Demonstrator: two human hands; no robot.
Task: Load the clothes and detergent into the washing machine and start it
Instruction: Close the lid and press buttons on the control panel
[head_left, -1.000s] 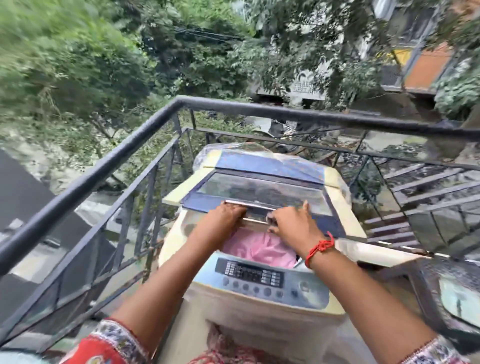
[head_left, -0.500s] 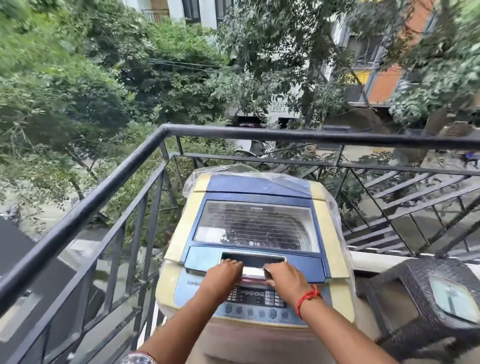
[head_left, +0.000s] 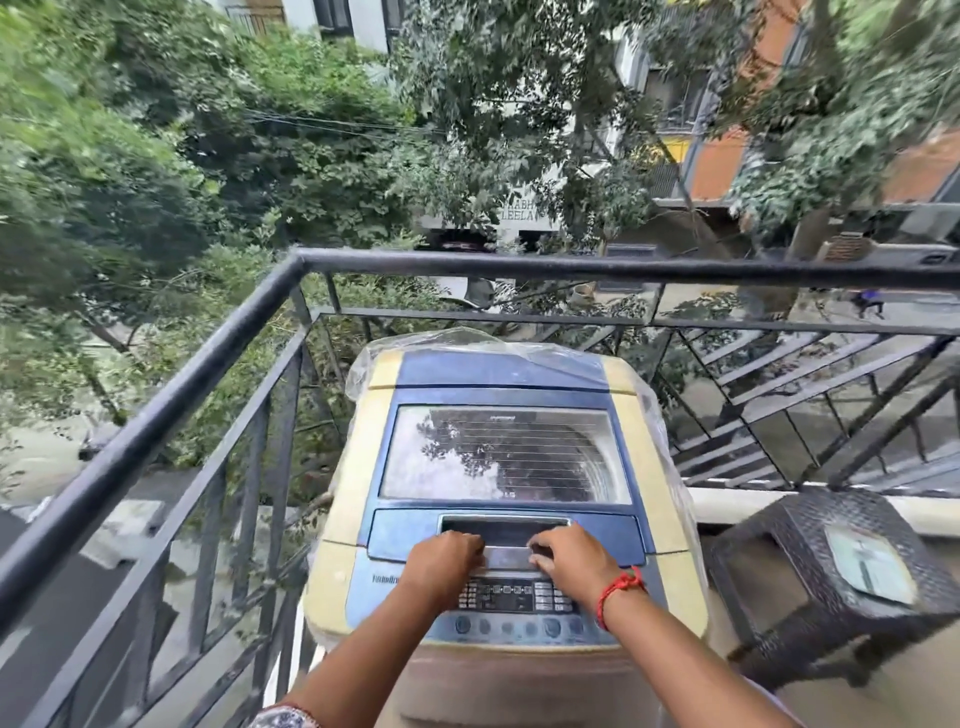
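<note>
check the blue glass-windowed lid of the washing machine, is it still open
No, the blue glass-windowed lid lies flat and shut.

The washing machine (head_left: 506, 499), a blue-and-cream top-loader, stands tight in the corner of the balcony railing (head_left: 218, 353). Its glass-windowed lid (head_left: 504, 452) lies flat and closed, control panel (head_left: 514, 597) nearest me.

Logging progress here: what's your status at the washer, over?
Both hands, left hand and right hand, on lid handle. Washing machine lid down flat. Control panel untouched. Nothing obstructing.
</note>
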